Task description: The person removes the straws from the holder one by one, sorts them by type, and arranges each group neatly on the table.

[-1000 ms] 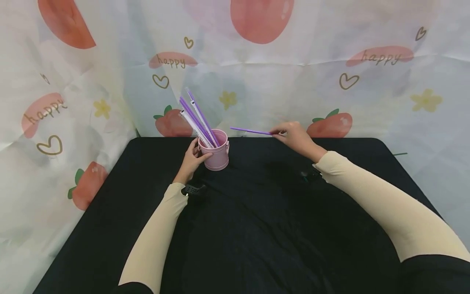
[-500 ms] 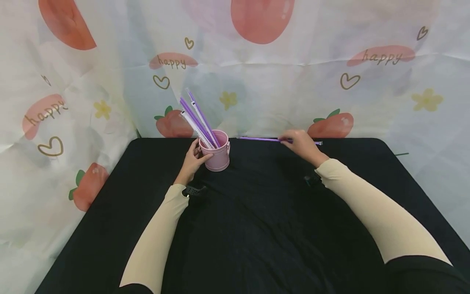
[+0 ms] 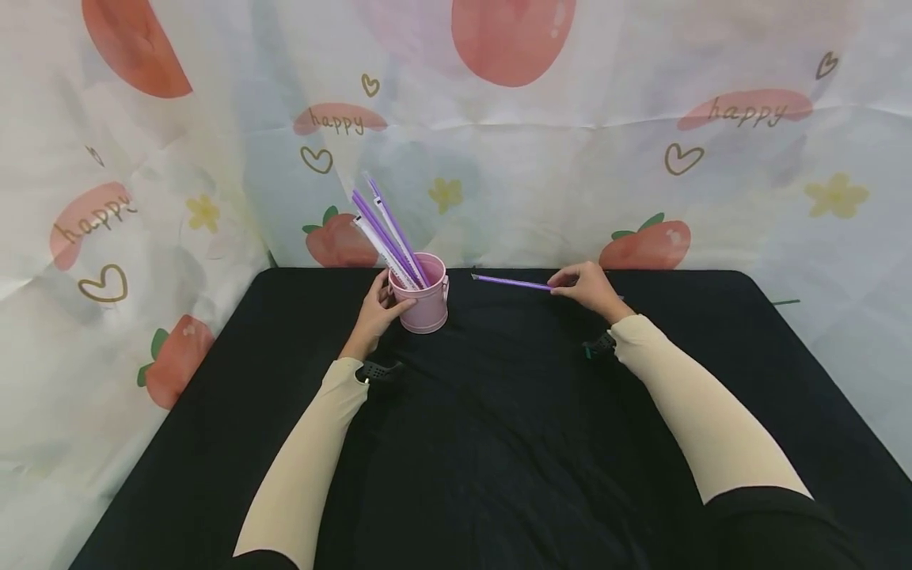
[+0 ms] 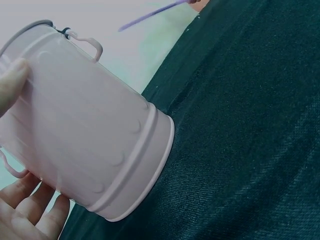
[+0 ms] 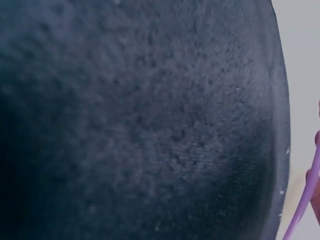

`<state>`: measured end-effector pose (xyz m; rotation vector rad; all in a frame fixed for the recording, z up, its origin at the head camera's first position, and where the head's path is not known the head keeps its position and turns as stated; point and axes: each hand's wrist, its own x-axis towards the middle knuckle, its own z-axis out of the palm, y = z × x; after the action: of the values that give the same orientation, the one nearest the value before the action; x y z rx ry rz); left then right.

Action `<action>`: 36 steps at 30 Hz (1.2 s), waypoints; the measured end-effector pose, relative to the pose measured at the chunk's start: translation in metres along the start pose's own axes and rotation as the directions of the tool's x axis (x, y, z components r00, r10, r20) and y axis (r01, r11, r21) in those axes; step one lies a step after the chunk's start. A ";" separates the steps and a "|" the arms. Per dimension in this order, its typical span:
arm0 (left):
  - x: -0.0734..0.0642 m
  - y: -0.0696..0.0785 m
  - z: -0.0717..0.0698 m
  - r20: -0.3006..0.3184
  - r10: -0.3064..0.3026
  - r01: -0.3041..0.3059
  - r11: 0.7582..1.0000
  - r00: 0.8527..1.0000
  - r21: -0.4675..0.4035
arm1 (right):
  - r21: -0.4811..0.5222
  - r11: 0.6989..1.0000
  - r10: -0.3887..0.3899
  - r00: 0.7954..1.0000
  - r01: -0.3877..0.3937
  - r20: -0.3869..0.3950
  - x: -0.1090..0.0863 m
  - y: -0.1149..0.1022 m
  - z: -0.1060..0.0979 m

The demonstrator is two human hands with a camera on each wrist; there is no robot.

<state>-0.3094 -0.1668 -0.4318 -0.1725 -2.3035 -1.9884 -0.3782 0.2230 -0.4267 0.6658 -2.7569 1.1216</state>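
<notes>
A small pink bucket (image 3: 425,309) with side handles stands near the table's back edge. My left hand (image 3: 372,317) grips it from the left, thumb across the front and fingers behind; the left wrist view shows the thumb (image 4: 12,85) near the rim. Several long purple and white sticks (image 3: 388,233) lean leftward out of the bucket. To the right, my right hand (image 3: 586,289) pinches a thin purple stick (image 3: 509,282), held nearly level with its free end toward the bucket. That stick (image 5: 303,202) shows only at the right edge of the right wrist view.
A black cloth covers the table (image 3: 492,443), with its back edge just behind the bucket. Close behind hangs a pale curtain (image 3: 513,174) printed with fruit, hearts and flowers, which also runs along the left side.
My right hand has come down and slightly right with the stick, then a little toward me, off the table's back edge. The left hand and bucket have stayed in place.
</notes>
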 end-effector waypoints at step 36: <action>-0.002 0.010 -0.001 0.022 -0.028 0.029 0.998 0.999 -0.048 | -0.053 0.987 0.156 0.977 -0.150 0.144 0.003 0.030 -0.009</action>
<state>-0.3059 -0.1666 -0.4218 -0.1663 -2.2845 -2.0674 -0.3940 0.2469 -0.4385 0.5614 -2.9937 1.0793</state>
